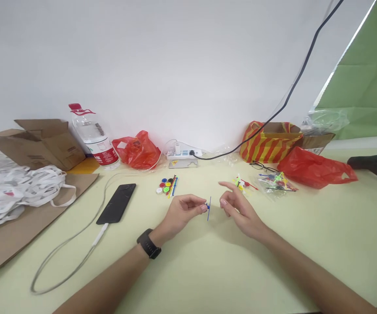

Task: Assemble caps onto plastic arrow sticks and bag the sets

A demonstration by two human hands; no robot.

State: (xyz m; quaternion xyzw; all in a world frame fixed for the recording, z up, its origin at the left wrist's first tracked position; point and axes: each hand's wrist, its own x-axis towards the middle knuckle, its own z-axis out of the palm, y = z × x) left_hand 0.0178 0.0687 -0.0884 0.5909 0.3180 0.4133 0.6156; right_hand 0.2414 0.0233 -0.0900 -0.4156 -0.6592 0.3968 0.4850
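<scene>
My left hand (187, 210) pinches a small blue plastic spinner (209, 208) by its round end, above the table. Its thin pointer stands nearly upright on the side facing my right hand. My right hand (238, 208) hovers just right of the spinner, not touching it, with the index finger stretched out and the other fingers loosely bent. Beyond my left hand lie several coloured round discs (166, 185) beside a row of thin coloured pointers (173, 186). A pile of coloured spinner parts (244, 184) lies beyond my right hand, beside a clear bag of similar parts (276, 183).
On the left are a black phone (116, 204) on a white cable, white strapped items (28, 192), a cardboard box (49, 144) and a large bottle (98, 141). A power strip (185, 153), red bags (137, 150), glasses (263, 166) and a striped bag (266, 144) line the back.
</scene>
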